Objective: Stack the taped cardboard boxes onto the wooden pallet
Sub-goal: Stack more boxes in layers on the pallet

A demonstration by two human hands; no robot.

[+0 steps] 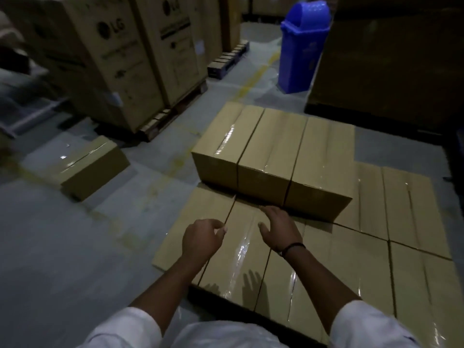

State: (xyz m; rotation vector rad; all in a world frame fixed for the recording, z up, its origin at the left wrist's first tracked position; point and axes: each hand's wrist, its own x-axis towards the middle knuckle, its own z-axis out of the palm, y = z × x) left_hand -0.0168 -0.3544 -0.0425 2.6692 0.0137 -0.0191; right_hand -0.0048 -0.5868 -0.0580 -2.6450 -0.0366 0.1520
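Observation:
A flat layer of taped cardboard boxes lies in front of me and hides the pallet beneath it. On that layer, at its far side, stands a second-tier row of three taped boxes side by side. One more taped box sits alone on the floor to the left. My left hand hovers over the near-left boxes with fingers loosely curled and nothing in it. My right hand is spread open, fingertips near the bottom edge of the second-tier row.
Tall LG cartons stand on pallets at the back left. A blue lidded bin stands at the back centre. A large dark stack fills the back right. Grey floor with faded yellow lines lies to the left.

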